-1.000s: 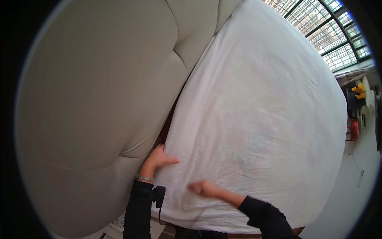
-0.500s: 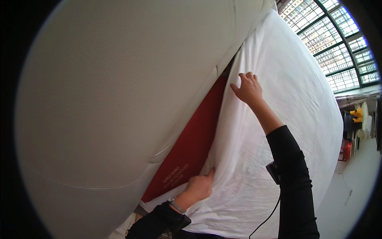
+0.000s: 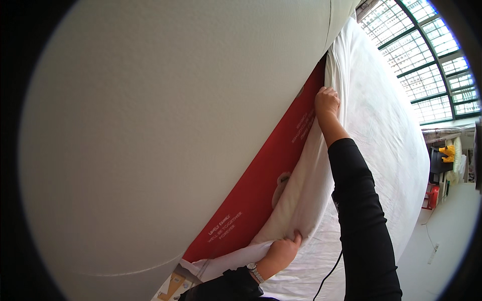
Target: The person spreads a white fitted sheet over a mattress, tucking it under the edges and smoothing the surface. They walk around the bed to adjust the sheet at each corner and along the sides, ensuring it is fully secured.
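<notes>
A large white sheet (image 3: 381, 145) with fine wrinkles spreads across the right half, its left edge bunched into folds. My right hand (image 3: 328, 102) is closed around those folds farther up the edge. Lower down, my left hand (image 3: 282, 252), with a bracelet-like watch at the wrist, grips the same edge, its thumb and fingers in the cloth. Left of the edge a long red surface (image 3: 251, 200) lies uncovered, with pale lettering and part of a printed figure; I cannot tell whether it is fabric or a board.
A big pale grey surface (image 3: 150, 125) fills the left side, right against the red strip. A barred window (image 3: 422, 60) is at the upper right. Below it stand a red stool-like object (image 3: 431, 196) and yellow items (image 3: 447, 152). A black cable (image 3: 329, 276) hangs by my right arm.
The sheet's edge has shifted right, so more of the red surface shows. My right hand has gone from loosely open to closed on the folds; my left hand has moved right.
</notes>
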